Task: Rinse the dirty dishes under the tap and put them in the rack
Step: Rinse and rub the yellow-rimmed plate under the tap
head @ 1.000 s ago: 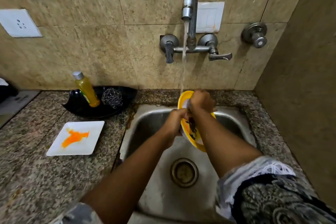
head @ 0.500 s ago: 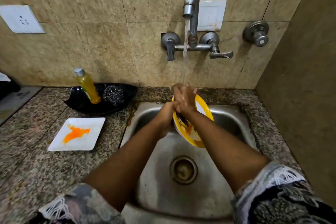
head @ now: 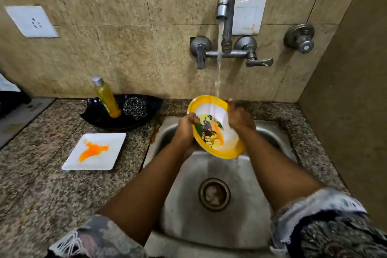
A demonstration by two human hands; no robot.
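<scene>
Head view: yellow-rimmed plate held over the sink, tilted on edge, printed face turned up and toward the camera, far rim raised under the stream from the tap. Tilted so, by judgement, to let water run down the face and drip off the low rim into the basin. Round, so no true long axis; slope running from far-left high to near-right low. Left hand clenched on the left rim, thumb over the edge, steadying. Right hand against the right side of the face, blurred; probably rubbing, fingers' curl impossible to tell. Orange smear left on the face. On the table, well apart to the left, a square white plate with an orange stain, lying flat, not yet rinsed. No rack in sight.
</scene>
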